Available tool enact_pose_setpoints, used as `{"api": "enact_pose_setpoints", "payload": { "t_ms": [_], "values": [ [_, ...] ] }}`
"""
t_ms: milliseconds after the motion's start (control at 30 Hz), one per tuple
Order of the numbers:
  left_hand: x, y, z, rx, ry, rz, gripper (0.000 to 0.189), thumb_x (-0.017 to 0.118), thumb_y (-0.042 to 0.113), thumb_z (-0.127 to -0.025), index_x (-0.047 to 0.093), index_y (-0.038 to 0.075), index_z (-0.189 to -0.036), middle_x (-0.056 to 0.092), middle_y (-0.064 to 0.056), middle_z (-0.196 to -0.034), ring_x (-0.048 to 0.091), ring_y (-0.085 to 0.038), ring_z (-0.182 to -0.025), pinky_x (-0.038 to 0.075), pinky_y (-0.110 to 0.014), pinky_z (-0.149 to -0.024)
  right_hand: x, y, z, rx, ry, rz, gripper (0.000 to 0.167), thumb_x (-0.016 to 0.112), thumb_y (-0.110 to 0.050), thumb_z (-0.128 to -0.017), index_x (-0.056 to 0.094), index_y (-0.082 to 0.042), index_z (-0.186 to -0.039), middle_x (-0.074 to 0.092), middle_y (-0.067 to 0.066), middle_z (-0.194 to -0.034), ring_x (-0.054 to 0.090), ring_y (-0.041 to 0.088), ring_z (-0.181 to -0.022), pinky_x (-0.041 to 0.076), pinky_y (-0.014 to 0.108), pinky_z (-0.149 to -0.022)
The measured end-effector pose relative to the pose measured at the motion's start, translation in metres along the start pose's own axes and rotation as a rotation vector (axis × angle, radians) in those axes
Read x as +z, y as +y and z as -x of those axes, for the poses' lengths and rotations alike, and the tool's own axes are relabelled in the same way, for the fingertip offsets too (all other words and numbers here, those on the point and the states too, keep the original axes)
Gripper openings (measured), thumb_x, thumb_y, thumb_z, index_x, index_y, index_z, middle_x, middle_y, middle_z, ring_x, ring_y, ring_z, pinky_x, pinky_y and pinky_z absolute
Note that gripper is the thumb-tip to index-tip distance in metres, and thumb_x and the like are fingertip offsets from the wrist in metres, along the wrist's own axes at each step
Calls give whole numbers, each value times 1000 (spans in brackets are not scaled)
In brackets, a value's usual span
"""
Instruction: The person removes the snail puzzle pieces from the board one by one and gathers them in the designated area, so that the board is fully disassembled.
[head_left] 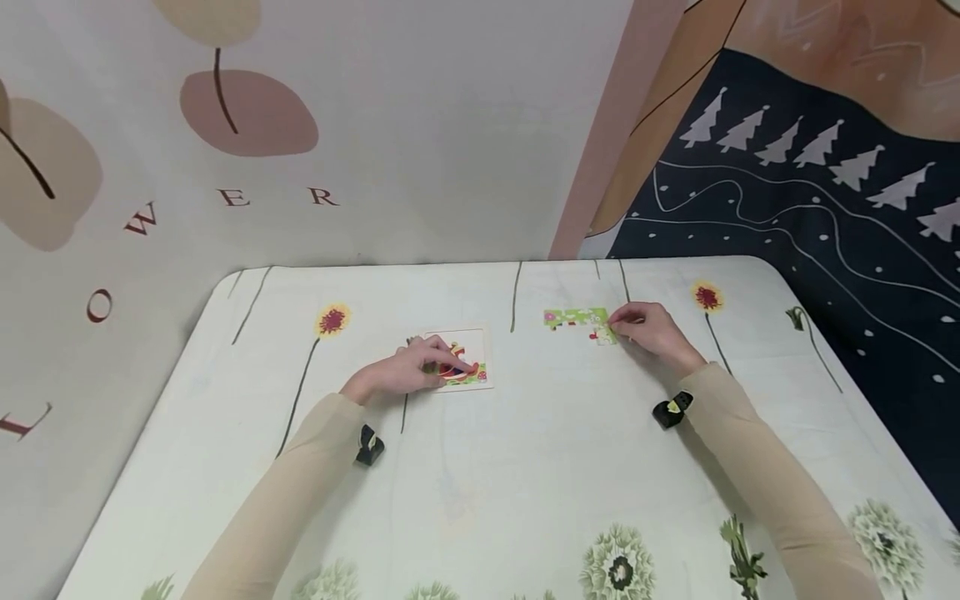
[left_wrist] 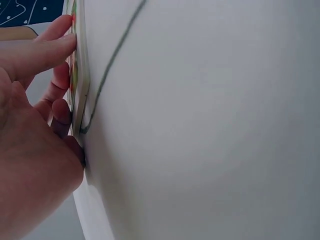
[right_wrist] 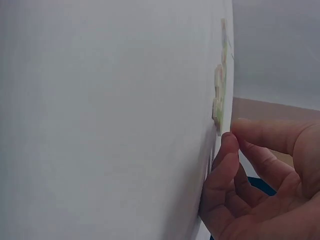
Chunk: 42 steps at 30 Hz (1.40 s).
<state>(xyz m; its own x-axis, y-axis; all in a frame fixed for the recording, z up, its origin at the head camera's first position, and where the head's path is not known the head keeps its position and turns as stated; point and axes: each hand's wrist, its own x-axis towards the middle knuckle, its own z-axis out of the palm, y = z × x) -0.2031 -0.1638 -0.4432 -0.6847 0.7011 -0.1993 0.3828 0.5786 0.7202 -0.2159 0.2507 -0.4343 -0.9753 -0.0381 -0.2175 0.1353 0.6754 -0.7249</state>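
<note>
On the table, a framed puzzle board (head_left: 468, 337) carries a colourful picture with green and red at its lower part. My left hand (head_left: 405, 367) rests over its left side, fingers spread onto the picture; the left wrist view shows the fingertips pressing on the board (left_wrist: 82, 92) edge-on. To the right lies an L-shaped group of joined green puzzle pieces (head_left: 577, 317) with a pink flower. At its right end my right hand (head_left: 651, 332) pinches the edge with thumb and forefinger. From the right wrist, these pieces (right_wrist: 220, 95) appear as a thin strip beside the fingertips.
A white cloth printed with flowers covers the table (head_left: 517, 467). Pale printed fabric (head_left: 450, 167) rises behind its far edge, with dark fabric showing trees (head_left: 750, 200) at the right. Small black devices (head_left: 370, 446) are worn on both wrists.
</note>
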Motion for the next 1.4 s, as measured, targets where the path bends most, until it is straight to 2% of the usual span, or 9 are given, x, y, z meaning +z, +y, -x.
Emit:
{"api": "enact_pose_setpoints", "payload": {
  "t_ms": [333, 567, 767, 1000, 1200, 1400],
  "values": [
    [5, 7, 3, -14, 67, 9, 38, 63, -3, -95, 75, 13, -127, 57, -10, -119, 42, -28, -108, 29, -51, -94, 4, -4, 8, -47, 27, -69, 25, 61, -9, -103, 67, 8, -120, 66, 20, -110, 54, 18, -85, 46, 24, -66],
    [6, 8, 6, -6, 96, -1, 36, 65, -5, -94, 75, 10, -126, 59, -12, -117, 46, -30, -112, 36, -46, -94, 18, -15, 11, -116, 11, -131, 24, 62, -7, -101, 68, 9, -118, 70, 23, -108, 58, 15, -80, 48, 24, -65],
    [5, 6, 9, 27, 117, -32, 37, 66, -6, -92, 76, 8, -124, 63, -11, -111, 50, -27, -105, 37, -44, -94, 31, -24, 9, -165, -1, -153, 22, 62, -2, -100, 69, 10, -116, 67, 26, -114, 59, 18, -80, 48, 25, -66],
    [2, 2, 12, 12, 130, -15, 33, 69, -5, -91, 77, 7, -121, 62, -9, -107, 48, -25, -97, 37, -38, -86, 46, -34, 6, -190, -25, -188, 21, 62, -1, -99, 69, 11, -115, 67, 26, -115, 60, 15, -79, 48, 25, -65],
    [0, -5, 14, 28, 135, 16, 25, 70, -2, -92, 80, 7, -113, 63, -8, -107, 53, -24, -100, 40, -39, -86, 57, -43, 5, -227, -47, -230, 20, 64, 1, -98, 69, 12, -113, 68, 28, -113, 61, 16, -76, 48, 25, -63],
    [-3, -8, 14, 1, 112, 71, 22, 70, 1, -94, 80, 5, -112, 62, -8, -108, 50, -25, -103, 39, -39, -87, 68, -54, 6, -234, -61, -246, 19, 64, 1, -98, 70, 11, -113, 67, 29, -122, 62, 18, -80, 49, 25, -66]
  ]
}}
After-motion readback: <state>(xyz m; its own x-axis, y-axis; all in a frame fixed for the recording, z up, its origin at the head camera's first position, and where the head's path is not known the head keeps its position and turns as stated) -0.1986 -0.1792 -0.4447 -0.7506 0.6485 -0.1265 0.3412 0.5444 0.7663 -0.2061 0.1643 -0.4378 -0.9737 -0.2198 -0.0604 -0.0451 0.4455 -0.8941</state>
